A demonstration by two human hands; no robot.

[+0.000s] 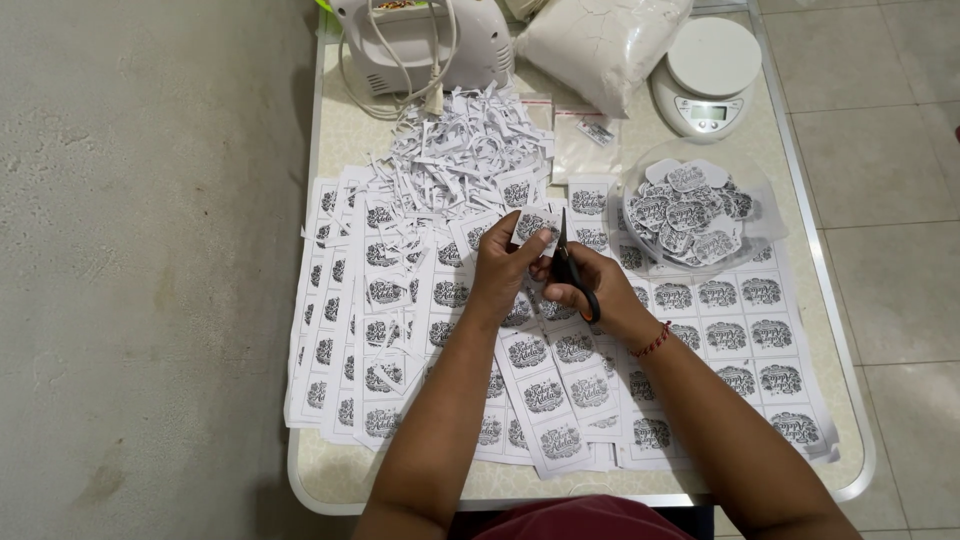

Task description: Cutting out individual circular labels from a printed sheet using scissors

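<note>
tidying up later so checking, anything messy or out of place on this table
Yes: a loose heap of paper offcuts lies at the table's far side, against the mixer. The label sheets overlap askew. Nothing looks spilled or damaged.

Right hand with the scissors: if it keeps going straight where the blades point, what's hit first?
The right hand aims the scissors away from the person. First in line is the small printed label held in the left hand, then probably the paper scrap pile; depth unclear.

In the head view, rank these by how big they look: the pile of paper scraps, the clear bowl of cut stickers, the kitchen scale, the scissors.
1. Pile of paper scraps
2. Clear bowl of cut stickers
3. Kitchen scale, partly cut off at the top edge, so its place below the bowl is unsure
4. Scissors, partly hidden in the right hand
</note>
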